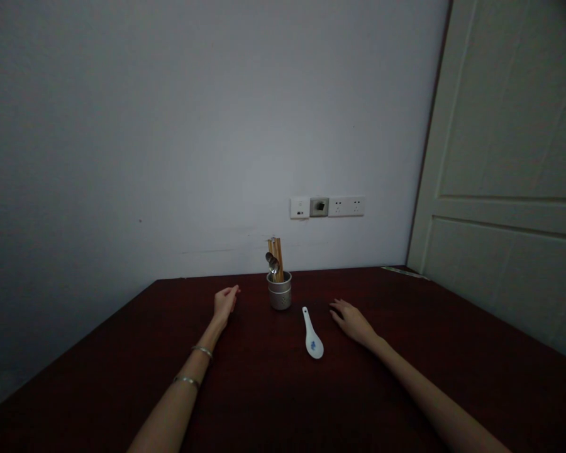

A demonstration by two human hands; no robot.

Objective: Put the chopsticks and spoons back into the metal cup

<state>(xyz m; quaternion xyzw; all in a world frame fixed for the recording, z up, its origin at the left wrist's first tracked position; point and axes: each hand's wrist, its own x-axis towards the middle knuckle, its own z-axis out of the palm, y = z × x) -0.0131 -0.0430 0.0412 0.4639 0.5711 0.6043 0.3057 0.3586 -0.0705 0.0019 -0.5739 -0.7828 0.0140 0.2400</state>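
On the dark red table lies a white spoon with a blue mark in its bowl, its handle pointing away from me. Behind it stands a metal utensil holder, upright, with wooden chopsticks and metal spoons sticking out. My left hand rests on the table left of the holder, fingers curled in, with nothing showing in it. To the right of the white spoon, my right hand lies palm down with its fingers stretched out, apart from the spoon.
A pale wall rises behind the table, with sockets and a switch panel on it. At the right stands a panelled door. A thin strip lies along the table's back right edge.
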